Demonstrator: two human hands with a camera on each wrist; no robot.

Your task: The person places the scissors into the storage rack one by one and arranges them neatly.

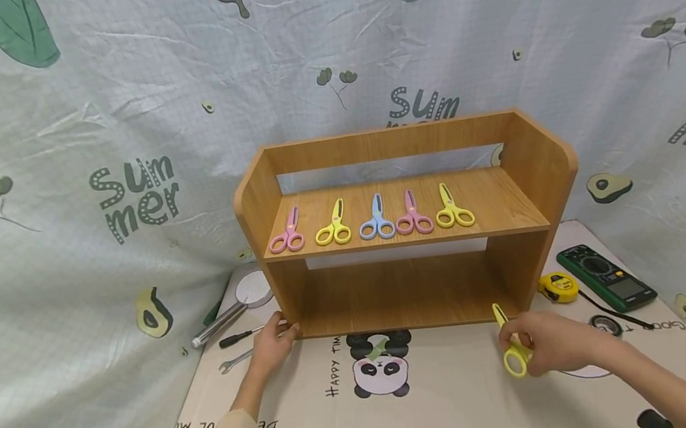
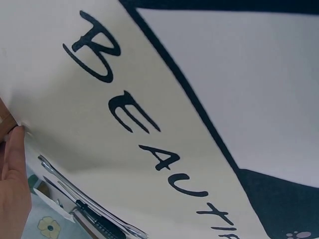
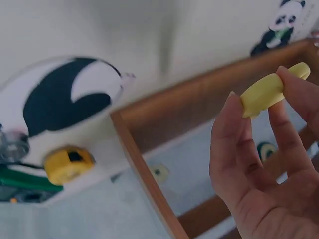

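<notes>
Pinched between the thumb and fingers of my right hand (image 1: 554, 342) is a yellow pair of scissors (image 1: 514, 362), its tip up near the shelf's lower right front corner. The right wrist view shows the yellow handle (image 3: 264, 93) between the fingertips. A two-tier wooden shelf (image 1: 402, 295) stands in front of me. On its upper board five-odd spots hold several scissors in a row: pink scissors (image 1: 287, 239), yellow scissors (image 1: 334, 232), blue scissors (image 1: 377, 226), more pink and yellow ones. My left hand (image 1: 273, 347) touches the shelf's lower left corner, fingers fairly straight.
Left of the shelf lie a magnifying glass (image 1: 234, 312), a screwdriver (image 1: 238, 338) and a wrench (image 1: 235, 360). To its right are a yellow tape measure (image 1: 558, 287), a green multimeter (image 1: 607, 277) with a black cord, and a dark round object (image 1: 606, 324). A patterned curtain (image 1: 120, 126) hangs behind.
</notes>
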